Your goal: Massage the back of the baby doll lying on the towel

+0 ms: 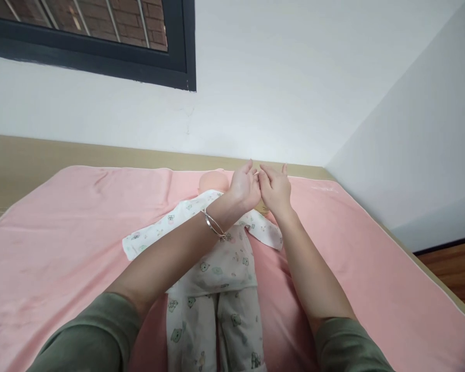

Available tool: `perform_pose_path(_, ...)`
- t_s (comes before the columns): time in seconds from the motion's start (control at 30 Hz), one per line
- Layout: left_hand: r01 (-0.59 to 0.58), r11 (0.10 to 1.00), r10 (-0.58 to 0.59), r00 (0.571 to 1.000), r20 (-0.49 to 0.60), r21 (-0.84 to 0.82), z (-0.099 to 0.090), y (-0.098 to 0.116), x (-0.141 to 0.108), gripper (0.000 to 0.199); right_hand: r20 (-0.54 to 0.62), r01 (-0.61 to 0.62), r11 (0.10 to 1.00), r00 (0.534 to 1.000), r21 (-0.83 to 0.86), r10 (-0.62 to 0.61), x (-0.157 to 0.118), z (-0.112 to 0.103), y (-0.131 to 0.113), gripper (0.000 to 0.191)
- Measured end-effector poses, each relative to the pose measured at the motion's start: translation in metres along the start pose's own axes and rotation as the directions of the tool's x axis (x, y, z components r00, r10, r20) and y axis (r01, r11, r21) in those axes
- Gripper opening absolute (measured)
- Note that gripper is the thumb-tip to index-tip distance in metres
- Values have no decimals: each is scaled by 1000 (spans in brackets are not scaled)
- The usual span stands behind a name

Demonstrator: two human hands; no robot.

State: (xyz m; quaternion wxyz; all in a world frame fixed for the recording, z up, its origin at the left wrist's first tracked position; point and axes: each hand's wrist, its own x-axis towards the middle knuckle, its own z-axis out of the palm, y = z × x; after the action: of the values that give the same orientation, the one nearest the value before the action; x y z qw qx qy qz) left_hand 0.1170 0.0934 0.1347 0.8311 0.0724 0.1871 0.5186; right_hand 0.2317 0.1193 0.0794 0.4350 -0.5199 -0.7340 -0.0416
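Note:
A doll lies on a pink blanket (pixel 364 248), its rounded head (pixel 213 181) at the far end. It wears a white printed top (pixel 225 266) with long sleeves and matching trousers (pixel 196 330). My left hand (pixel 246 186), with a silver bracelet at the wrist, is above the doll's upper body, palm turned up and fingers partly curled. Against its fingertips is my right hand (pixel 274 190), its thumb and fingers brought together there. Whatever lies between the fingers is too small to make out. Behind my right hand a tan and orange item (pixel 262 208) is mostly hidden.
The blanket covers a wooden surface (pixel 27 160) that meets a white wall (pixel 256 93). A dark-framed window (pixel 178 46) is at the upper left. Another wall rises on the right, with brown wood (pixel 455 274) low at the right edge.

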Motion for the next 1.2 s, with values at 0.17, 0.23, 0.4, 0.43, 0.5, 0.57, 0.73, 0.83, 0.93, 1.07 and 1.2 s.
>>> perform_pose_path(0.17, 47, 992, -51, 998, 33, 120, -17, 15, -1, 46, -25, 20, 990, 999, -137, -24, 1, 7, -4, 36)
perform_pose_path(0.23, 90, 980, -95, 995, 19, 177, -25, 21, -3, 50, -31, -20, 988, 999, -153, 15, 3, 8, -6, 37)
perform_pose_path(0.4, 115, 952, -89, 991, -102, 284, -40, 35, -24, 59, -11, -133, 952, 991, -274, 135, 11, 9, -15, 41)
perform_pose_path(0.43, 126, 944, -80, 984, -158, 306, -41, 37, -32, 60, -11, -138, 942, 990, -306, 141, 12, 10, -17, 41)
perform_pose_path(0.5, 162, 926, -76, 965, -252, 342, -41, 40, -49, 60, -15, -138, 927, 990, -348, 142, 13, 13, -19, 40)
perform_pose_path(0.57, 182, 915, -81, 957, -278, 360, -39, 43, -66, 59, -16, -138, 922, 990, -363, 142, 13, 16, -19, 38)
perform_pose_path(0.73, 108, 913, -12, 971, -238, 394, -32, 46, -98, 55, 14, -119, 938, 991, -325, 130, 9, 15, -17, 35)
perform_pose_path(0.83, 90, 918, 2, 973, -231, 387, -27, 45, -110, 53, 50, -105, 960, 991, -259, 122, 7, 10, -16, 32)
perform_pose_path(0.93, 77, 928, 9, 974, -227, 364, -23, 42, -120, 49, 110, -147, 986, 982, -84, 155, 8, 2, -12, 31)
perform_pose_path(1.07, 67, 938, 7, 977, -212, 340, -20, 36, -132, 43, 89, -230, 968, 971, 99, 222, 10, -11, -17, 35)
perform_pose_path(1.2, 124, 941, -56, 974, -218, 315, -20, 30, -142, 37, 25, -133, 984, 991, 114, 131, -1, -20, -58, 43)
